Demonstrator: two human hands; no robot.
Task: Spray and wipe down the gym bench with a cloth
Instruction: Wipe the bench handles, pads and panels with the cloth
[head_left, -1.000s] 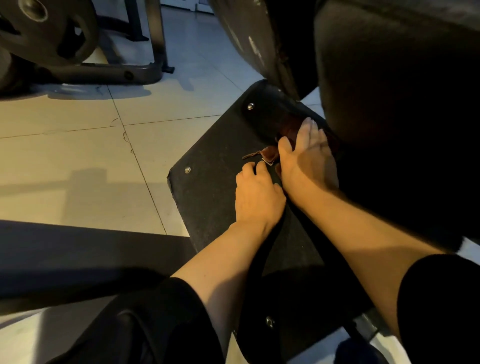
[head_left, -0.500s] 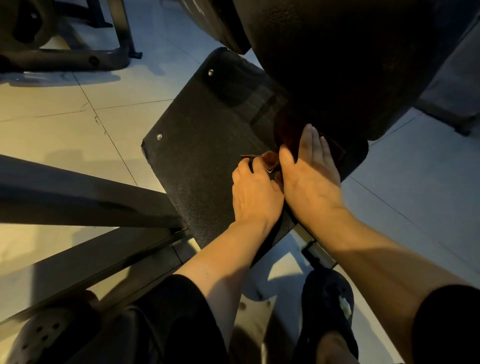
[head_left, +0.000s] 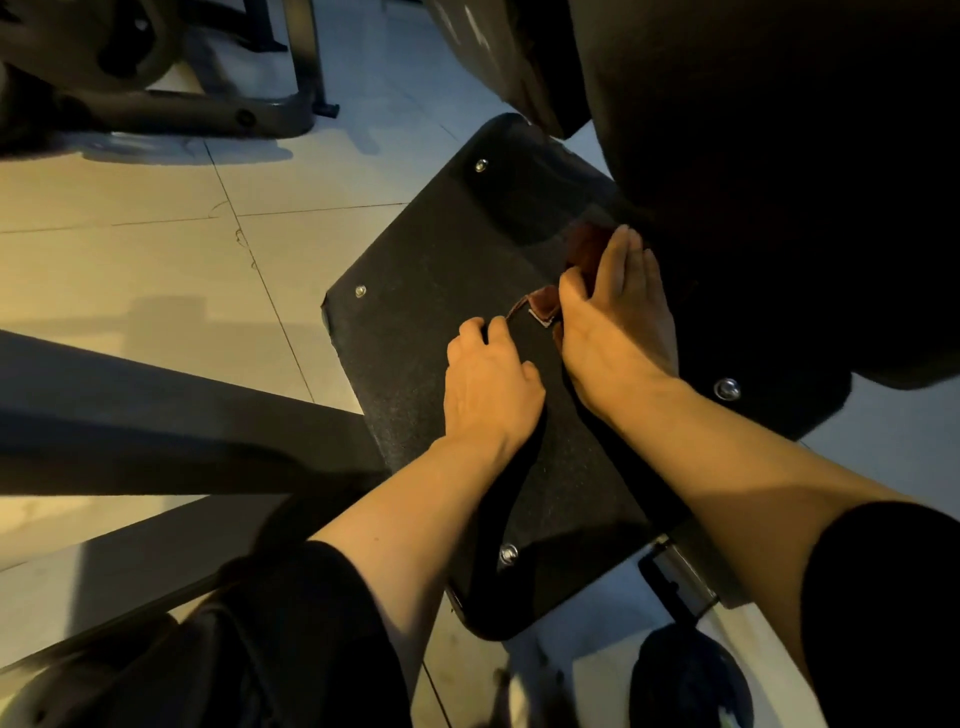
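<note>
Two hands work low: right hand (head_left: 618, 332) presses the brown cloth (head_left: 582, 260) flat-fingered onto the black plate (head_left: 441, 270); left hand (head_left: 488, 384) rests curled, apparently empty. Wiping's underway, the pad above likely pending.

Bare forearms, black sleeves (head_left: 332, 613) pushed up

This is a gym. A round weight plate (head_left: 104, 47) sits on a dark metal frame (head_left: 218, 111) at the top left. Big dark padded cushions (head_left: 779, 156) hang over a rough black foot board (head_left: 441, 249) held down with shiny bolts (head_left: 481, 166). Thick dark bars (head_left: 156, 415) from another machine cross the left side. The floor (head_left: 130, 260) is made of big pale tiles with thin lines between them.
</note>
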